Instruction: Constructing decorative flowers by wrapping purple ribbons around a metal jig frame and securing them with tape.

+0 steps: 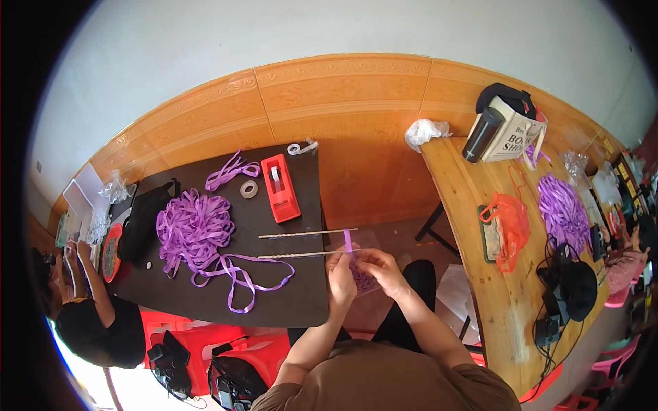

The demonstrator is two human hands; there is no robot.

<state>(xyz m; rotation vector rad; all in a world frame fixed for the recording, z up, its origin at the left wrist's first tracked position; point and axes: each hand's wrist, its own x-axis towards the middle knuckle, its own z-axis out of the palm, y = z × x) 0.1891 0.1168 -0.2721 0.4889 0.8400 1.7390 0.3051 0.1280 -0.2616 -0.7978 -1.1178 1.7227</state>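
Observation:
Just past the right edge of the dark table, both hands are closed around a purple ribbon (347, 240). It is stretched between the ends of two thin rods, the upper rod (308, 234) and the lower rod (301, 255), which lie across the table and stick out over its edge. My left hand (340, 277) pinches at the lower rod's tip. Close beside it, my right hand (384, 272) has its fingertips drawn together at the ribbon; the exact grip is too small to make out. Under my hands, a clear container (370, 291) with purple bits shows partly.
The dark table (205, 294) bears a heap of purple ribbon (195, 229), a red tape dispenser (281, 188) and a tape roll (249, 189). At right, a wooden table (459, 198) holds a red plastic bag (510, 229) and a black bottle (483, 135). Another person (92, 329) works at far left.

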